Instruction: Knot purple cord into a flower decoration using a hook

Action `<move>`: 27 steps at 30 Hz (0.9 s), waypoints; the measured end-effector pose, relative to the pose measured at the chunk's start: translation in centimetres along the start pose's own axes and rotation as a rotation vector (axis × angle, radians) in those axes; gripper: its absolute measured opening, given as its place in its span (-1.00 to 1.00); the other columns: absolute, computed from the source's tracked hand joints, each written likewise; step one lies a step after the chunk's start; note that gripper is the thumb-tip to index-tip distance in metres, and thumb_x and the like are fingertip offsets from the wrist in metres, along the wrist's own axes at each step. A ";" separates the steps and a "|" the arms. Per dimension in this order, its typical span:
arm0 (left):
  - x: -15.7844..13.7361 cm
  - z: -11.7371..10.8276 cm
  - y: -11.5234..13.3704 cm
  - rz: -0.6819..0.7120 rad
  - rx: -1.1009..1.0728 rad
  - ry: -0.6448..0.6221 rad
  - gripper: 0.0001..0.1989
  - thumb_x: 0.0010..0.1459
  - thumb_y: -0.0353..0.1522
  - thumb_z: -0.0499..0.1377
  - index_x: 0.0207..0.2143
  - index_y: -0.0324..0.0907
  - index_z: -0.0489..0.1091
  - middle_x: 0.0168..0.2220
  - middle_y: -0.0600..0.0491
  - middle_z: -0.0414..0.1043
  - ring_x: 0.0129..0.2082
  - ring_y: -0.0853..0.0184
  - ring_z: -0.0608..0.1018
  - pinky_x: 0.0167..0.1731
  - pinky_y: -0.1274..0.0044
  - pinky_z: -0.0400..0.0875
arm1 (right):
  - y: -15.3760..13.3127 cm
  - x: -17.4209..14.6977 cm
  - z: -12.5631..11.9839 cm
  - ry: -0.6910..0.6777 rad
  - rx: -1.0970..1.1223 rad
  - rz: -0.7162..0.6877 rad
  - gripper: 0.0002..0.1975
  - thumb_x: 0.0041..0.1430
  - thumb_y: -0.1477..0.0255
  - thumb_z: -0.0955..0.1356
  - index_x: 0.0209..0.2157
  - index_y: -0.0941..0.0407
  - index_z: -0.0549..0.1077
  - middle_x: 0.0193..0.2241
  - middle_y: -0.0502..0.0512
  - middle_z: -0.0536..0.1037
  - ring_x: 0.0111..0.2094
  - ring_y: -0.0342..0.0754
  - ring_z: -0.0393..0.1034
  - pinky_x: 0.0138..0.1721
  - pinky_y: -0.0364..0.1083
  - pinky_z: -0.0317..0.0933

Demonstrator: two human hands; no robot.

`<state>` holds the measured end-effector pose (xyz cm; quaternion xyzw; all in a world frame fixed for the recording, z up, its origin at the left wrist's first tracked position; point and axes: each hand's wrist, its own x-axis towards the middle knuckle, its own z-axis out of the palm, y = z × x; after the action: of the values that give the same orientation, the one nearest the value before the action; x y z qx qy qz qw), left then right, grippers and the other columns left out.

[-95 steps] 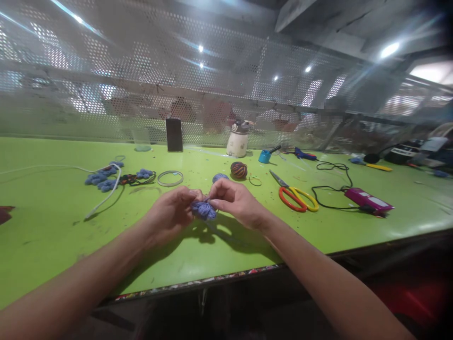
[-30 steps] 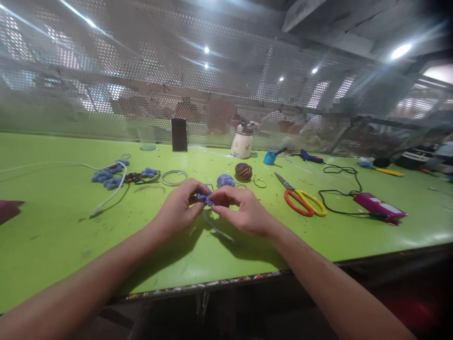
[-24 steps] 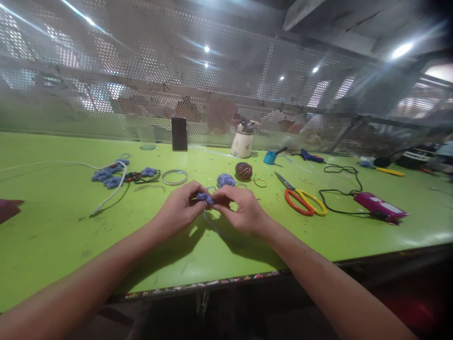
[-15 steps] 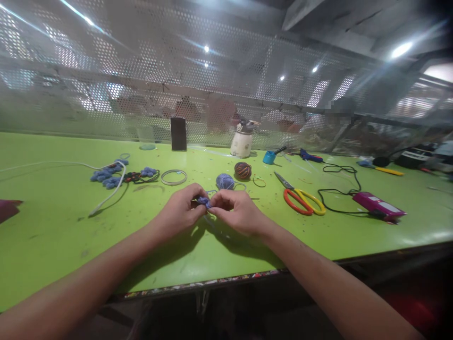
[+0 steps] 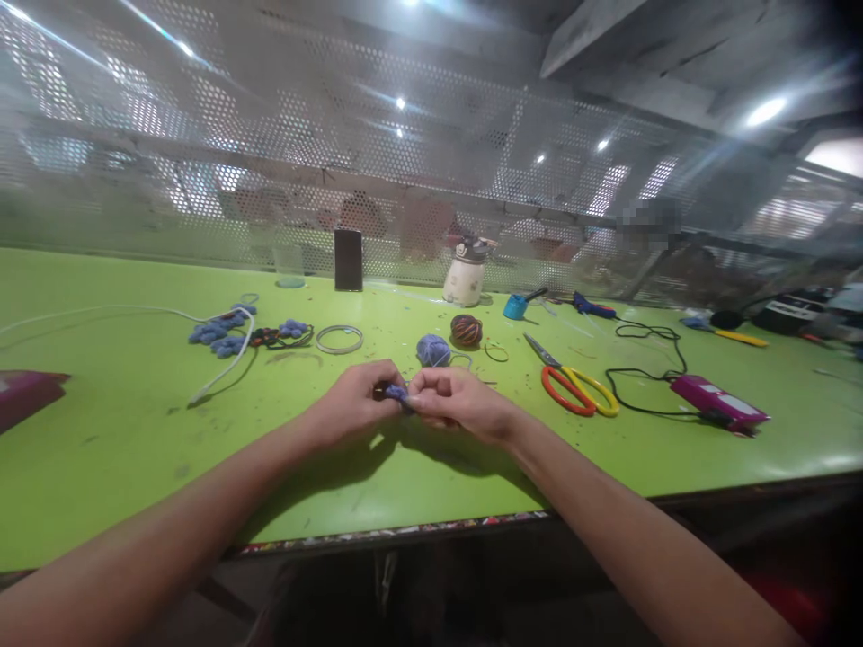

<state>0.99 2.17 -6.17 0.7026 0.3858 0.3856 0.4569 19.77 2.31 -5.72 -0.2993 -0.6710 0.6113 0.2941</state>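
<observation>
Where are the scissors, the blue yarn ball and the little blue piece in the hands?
Scissors [image 5: 556, 363]: head view, where blades meet handles.
Blue yarn ball [image 5: 432, 351]: head view, middle of its front.
Little blue piece [image 5: 396, 393]: head view, its uncovered part.

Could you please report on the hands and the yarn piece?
Left hand, right hand: both gripping blue yarn piece. Blue yarn ball just beyond. Nothing visibly in the way.

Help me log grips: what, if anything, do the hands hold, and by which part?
A small bluish yarn piece: the left hand pinches its left end, the right hand its right. Hold on the thin dark rod: unclear.
</observation>
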 end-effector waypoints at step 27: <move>0.0 -0.8 0.3 -0.119 -0.352 -0.242 -0.93 -0.12 -0.50 0.23 -0.48 -0.28 0.45 -0.50 0.04 0.47 -0.46 0.35 0.48 -0.36 0.50 0.36 | -0.3 -0.6 0.4 -0.027 0.122 0.036 -0.77 0.14 0.29 0.37 -0.38 0.16 0.32 -0.73 -0.18 0.20 -0.71 -0.31 -0.08 -0.67 -0.24 -0.26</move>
<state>0.35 2.36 -5.63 0.6292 0.2958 0.3324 0.6373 19.79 1.59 -5.46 -0.2848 -0.6309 0.6602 0.2916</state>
